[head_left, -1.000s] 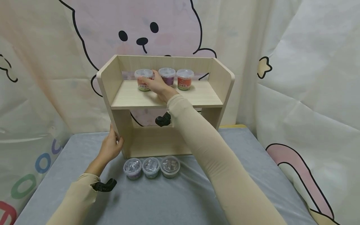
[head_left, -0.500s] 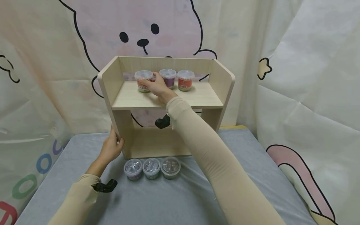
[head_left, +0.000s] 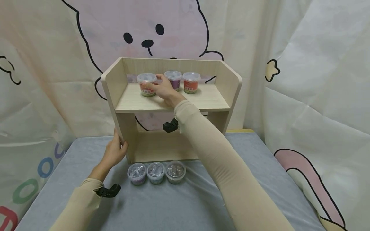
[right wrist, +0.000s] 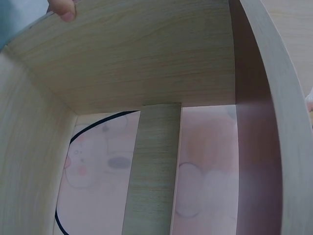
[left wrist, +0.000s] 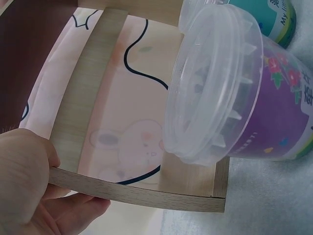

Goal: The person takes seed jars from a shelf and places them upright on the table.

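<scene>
My right hand (head_left: 166,91) grips the leftmost orange-labelled plastic tub (head_left: 145,88) on the upper board of a small wooden shelf unit (head_left: 173,104), thumb on its near side. Close to its right stand a purple-labelled tub (head_left: 174,83) and another orange-labelled tub (head_left: 190,85). My left hand (head_left: 114,152) holds the left side panel low down. In the left wrist view, the left hand's (left wrist: 29,181) thumb and fingers pinch the panel's edge (left wrist: 142,193). The right wrist view mostly shows the lower compartment, with the right hand's hold out of sight.
Three more lidded tubs (head_left: 156,173) stand in a row on the grey-blue cloth (head_left: 173,208), before the lower compartment. A purple-labelled one (left wrist: 279,107) and a teal-labelled one (left wrist: 274,14) show in the left wrist view. A printed curtain (head_left: 240,32) hangs behind the shelf unit.
The right hand has shifted the leftmost tub slightly left and toward the front of the board. The left hand keeps its place on the side panel.
</scene>
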### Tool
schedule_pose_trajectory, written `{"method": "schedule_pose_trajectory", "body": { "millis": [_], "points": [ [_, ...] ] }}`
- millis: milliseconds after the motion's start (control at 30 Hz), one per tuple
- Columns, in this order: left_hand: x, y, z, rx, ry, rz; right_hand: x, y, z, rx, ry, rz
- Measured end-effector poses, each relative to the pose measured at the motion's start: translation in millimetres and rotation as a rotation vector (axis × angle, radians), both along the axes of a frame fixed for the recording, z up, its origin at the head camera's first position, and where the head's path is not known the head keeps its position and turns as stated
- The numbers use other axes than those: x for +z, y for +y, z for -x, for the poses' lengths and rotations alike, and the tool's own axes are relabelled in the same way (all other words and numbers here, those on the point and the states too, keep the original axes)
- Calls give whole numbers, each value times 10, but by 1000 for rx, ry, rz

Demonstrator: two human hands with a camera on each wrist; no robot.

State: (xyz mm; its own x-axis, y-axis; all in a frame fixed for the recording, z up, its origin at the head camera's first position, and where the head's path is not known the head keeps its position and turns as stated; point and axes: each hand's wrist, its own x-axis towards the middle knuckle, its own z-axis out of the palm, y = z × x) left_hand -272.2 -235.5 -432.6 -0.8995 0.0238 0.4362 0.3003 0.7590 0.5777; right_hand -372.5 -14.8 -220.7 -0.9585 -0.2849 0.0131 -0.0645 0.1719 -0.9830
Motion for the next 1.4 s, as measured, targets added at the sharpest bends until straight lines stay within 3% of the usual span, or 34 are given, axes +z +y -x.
{"method": "schedule_pose_trajectory", "body": {
  "millis": [267, 767, 1100, 1400],
  "points": [
    [-22, -16, -15, 3, 0, 7, -13, 11, -18, 16, 2, -30],
    [3, 12, 35, -13, -7, 0, 76, 89, -97, -21, 81, -193],
    [-22, -13, 8, 1, -13, 11, 84, 243, -307, 12, 64, -217],
    [-13, -17, 3, 13, -14, 8, 151, 610, -497, 89, 58, -220]
  ]
}}
